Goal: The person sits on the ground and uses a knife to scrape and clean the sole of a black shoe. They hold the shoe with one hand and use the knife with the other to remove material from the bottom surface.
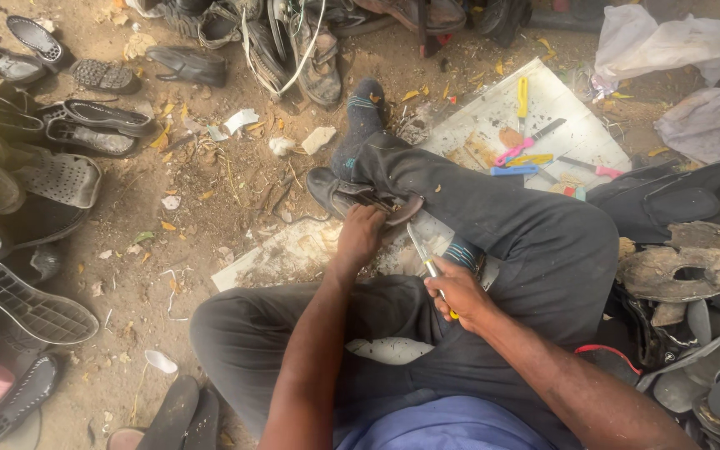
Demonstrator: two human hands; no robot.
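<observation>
Footwear is heaped along the left edge: perforated dark sandals (52,175) and ribbed soles (31,304) are spread over sandy, littered ground, and a strip of bare dirt is left open between them and the seated person's legs. Near the middle, a worn dark shoe (360,196), low and scuffed with a curled sole edge, is pinned under a socked foot on a pale, dusty board (293,254). The shoe's near end is gripped by the left hand (358,237), fingers curled shut around it. A knife (421,250) with a thin metal blade and yellow handle is clasped in the right hand (458,293), its tip set at the shoe's edge. Coloured tools (527,158) are scattered on the board beyond, and cracked old soles (693,267) are piled at the right.
</observation>
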